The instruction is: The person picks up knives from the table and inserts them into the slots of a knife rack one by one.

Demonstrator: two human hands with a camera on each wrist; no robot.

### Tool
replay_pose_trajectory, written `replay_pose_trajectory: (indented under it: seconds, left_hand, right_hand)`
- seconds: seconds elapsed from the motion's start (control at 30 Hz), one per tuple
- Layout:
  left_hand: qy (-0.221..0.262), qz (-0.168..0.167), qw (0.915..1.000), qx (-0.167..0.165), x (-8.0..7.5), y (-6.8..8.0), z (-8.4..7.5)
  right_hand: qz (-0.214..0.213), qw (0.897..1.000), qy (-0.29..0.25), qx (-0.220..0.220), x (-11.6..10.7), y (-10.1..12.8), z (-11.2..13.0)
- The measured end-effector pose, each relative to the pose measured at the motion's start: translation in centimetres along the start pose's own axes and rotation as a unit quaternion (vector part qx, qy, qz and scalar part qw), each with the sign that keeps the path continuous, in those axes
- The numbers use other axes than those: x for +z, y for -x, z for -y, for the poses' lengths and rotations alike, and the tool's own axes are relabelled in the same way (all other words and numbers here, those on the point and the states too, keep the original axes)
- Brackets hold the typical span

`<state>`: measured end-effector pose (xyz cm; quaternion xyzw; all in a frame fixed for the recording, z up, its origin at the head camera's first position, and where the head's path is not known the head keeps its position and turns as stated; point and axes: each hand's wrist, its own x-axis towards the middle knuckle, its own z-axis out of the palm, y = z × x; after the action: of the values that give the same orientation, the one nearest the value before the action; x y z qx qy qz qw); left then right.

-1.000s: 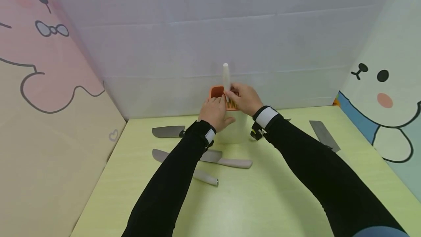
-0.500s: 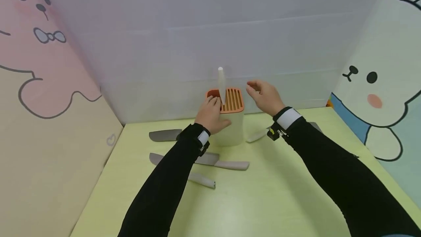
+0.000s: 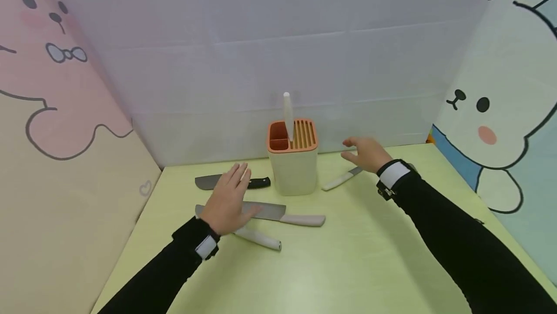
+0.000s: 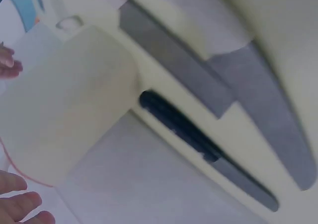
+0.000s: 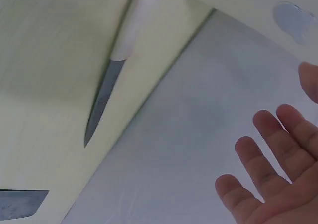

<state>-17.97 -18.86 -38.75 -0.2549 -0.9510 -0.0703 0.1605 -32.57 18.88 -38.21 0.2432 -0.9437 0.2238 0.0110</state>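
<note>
Two hands are hovering with fingers spread, holding nothing. Left hand (image 3: 228,199) is hanging over the cleaver (image 3: 270,211), lying left-to-right. Right hand (image 3: 367,153) is floating just above the small knife (image 3: 341,179), pointing away rightward.

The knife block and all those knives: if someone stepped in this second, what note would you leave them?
Left hand: open, above the cleaver, holding nothing.
Right hand: open, empty, above the small paring knife.
Done: one white-handled knife stands in the knife block.
Left on the table: black-handled knife left of the block, the cleaver and a white-handled knife in front, the paring knife to its right. Likely these go into the slots next.
</note>
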Motion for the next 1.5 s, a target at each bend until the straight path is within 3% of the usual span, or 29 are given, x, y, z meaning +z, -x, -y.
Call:
replay_pose_trajectory:
  seconds: [0.07, 0.2, 0.33, 0.43, 0.6, 0.77, 1.03, 1.4, 1.5]
  left_hand:
    - [-0.012, 0.01, 0.9999, 0.004, 0.9, 3.0, 0.0]
    - [-0.003, 0.065, 0.9973, -0.035, 2.2, 7.7, -0.5]
    - [0.031, 0.107, 0.9904, -0.082, 3.2, 10.3, -1.1]
    - [0.043, 0.128, 0.9865, -0.092, 4.3, 11.4, -1.5]
    - [0.05, 0.183, 0.9786, -0.079, 6.0, 12.5, -1.8]
    - [0.045, 0.221, 0.9715, -0.073, 6.5, 12.7, -2.0]
    - [0.052, 0.229, 0.9693, -0.073, 6.1, 12.3, -2.4]
    - [0.039, 0.235, 0.9685, -0.073, 6.2, 12.4, -2.5]
    - [0.04, 0.24, 0.9671, -0.074, 6.3, 12.6, -2.4]
  right_hand:
    - [0.028, 0.999, 0.022, 0.004, 1.1, 0.1, -0.3]
    - [0.083, 0.995, 0.047, 0.035, 3.4, 0.5, -0.9]
    - [0.1, 0.991, 0.061, 0.058, 5.2, 1.1, -1.7]
    - [0.089, 0.992, 0.066, 0.061, 6.3, 1.6, -2.3]
    - [0.088, 0.992, 0.072, 0.052, 8.0, 2.1, -3.2]
    - [0.117, 0.987, 0.105, 0.04, 8.9, 2.4, -3.7]
    - [0.126, 0.984, 0.123, 0.027, 8.6, 2.9, -3.8]
    - [0.104, 0.986, 0.134, -0.003, 7.9, 4.8, -2.7]
    - [0.085, 0.982, 0.164, -0.028, 8.3, 5.5, -2.7]
